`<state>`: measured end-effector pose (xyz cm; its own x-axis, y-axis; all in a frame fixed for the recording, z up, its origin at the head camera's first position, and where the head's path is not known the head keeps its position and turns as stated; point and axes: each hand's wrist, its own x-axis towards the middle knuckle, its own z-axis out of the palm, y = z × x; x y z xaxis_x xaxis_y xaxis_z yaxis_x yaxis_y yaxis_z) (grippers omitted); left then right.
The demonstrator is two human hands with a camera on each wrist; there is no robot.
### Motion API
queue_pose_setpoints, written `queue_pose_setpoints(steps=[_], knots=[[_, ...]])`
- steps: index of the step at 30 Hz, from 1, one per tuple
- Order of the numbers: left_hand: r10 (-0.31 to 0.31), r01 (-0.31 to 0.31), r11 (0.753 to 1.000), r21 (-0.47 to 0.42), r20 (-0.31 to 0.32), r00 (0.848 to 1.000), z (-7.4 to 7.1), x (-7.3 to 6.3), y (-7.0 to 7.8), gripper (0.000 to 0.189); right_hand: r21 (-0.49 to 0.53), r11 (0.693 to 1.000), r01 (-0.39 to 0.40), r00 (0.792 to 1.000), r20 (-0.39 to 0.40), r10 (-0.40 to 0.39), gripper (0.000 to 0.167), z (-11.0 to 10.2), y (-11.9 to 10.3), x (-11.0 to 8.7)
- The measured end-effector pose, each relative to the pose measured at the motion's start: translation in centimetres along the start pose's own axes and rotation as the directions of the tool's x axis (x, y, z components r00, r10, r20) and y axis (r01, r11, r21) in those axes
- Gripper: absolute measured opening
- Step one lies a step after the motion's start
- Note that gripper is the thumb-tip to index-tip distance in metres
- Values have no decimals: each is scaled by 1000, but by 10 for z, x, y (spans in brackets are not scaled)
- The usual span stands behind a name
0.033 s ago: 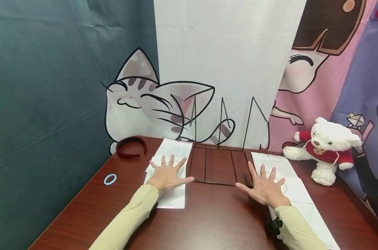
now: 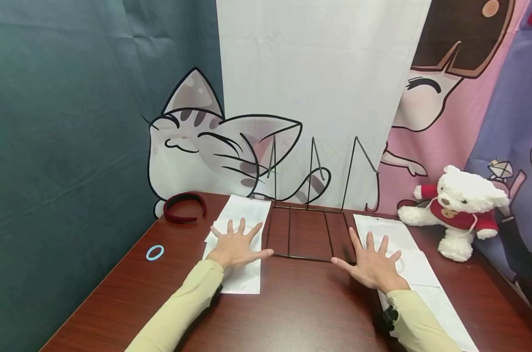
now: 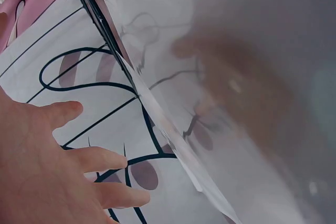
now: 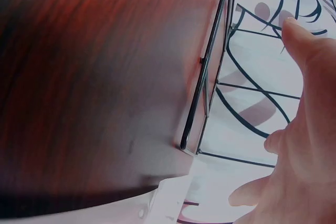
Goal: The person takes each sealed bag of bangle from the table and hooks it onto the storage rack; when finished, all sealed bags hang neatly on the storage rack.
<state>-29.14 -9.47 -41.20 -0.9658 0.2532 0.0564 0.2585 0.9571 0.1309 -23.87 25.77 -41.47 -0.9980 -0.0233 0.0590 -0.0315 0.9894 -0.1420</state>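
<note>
- Left hand was observed spread wide and empty over white sheets.
- Right hand was likewise found spread and empty, near the rack.

Head view high, facing forward-down, wrist views low, close, all sharing wire rack

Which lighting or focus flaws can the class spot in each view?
Head view: evenly lit, fairly sharp, soft sheen on the table; left wrist view: hazy glare over the paper, plus a blurred brown patch, shadow or reflection unclear; right wrist view: greyish glare and smeared wood grain, the rack looking crisper.
</note>
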Motion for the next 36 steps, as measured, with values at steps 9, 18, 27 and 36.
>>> queue_pose_setpoints(steps=[9, 18, 27, 36], knots=[[47, -46, 997, -58, 22, 999, 4, 3, 4, 90, 46, 999, 20, 999, -29, -19, 100, -7, 12, 4], [206, -199, 956, -214, 12, 978, 7, 12, 8, 70, 151, 981, 125, 989, -99, -111, 80, -22, 71, 37], [257, -243, 934, -263, 22, 966, 9, 26, 17, 36, 199, 979, -39, 999, 9, 37, 82, -19, 140, 65], [186, -181, 954, -238, -5, 983, 14, 34, 26, 36, 230, 965, -125, 990, 86, 108, 102, -13, 161, 79]])
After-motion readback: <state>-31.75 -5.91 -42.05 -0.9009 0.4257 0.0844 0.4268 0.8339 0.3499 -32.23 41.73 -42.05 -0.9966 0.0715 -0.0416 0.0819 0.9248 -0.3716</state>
